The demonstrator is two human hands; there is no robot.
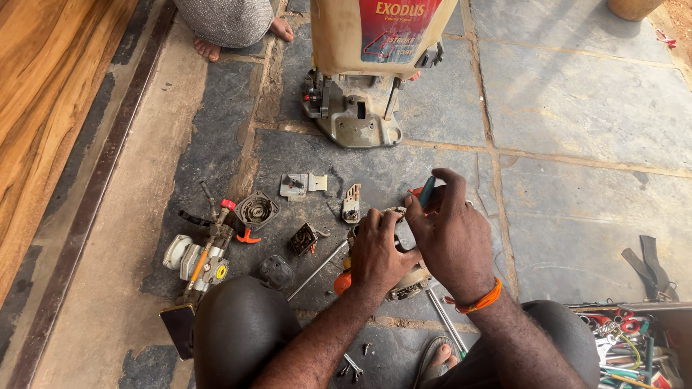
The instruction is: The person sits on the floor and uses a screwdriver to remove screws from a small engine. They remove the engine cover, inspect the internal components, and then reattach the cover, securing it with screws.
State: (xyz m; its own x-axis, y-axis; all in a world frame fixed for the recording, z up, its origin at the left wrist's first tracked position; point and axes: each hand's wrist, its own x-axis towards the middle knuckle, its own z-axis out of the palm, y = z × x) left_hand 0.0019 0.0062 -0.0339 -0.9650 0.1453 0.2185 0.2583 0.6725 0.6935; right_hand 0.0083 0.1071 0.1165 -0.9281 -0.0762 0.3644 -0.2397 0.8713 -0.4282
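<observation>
1. The left hand [376,248] was clamped over the top of a small engine assembly [404,282] that sat on the stone floor [577,108] between the person's knees, its fingers curled down onto the metal.
2. The right hand [454,234] was closed around a screwdriver with a teal and orange handle [425,191], the handle sticking up past the fingers; the tip was hidden behind the left hand. An orange thread band [476,302] circled the right wrist.
3. Just left of the engine lay a thin metal rod [317,270], a small black square part [303,238] and a dark rounded cap [275,271].
4. Further left were a round recoil-type housing [256,209] and a pump-like unit with white and yellow parts [196,263].
5. Above the hands lay a grey bracket plate [301,184] and a small pale metal block [352,204].
6. Beyond these stood a beige tank on a grimy metal base [357,108], well apart from the hands.
7. An open toolbox crowded with tools [631,346] sat at the lower right, and loose screws [353,367] lay near the person's foot.
8. Another person's bare feet [209,49] showed at the top left.
</observation>
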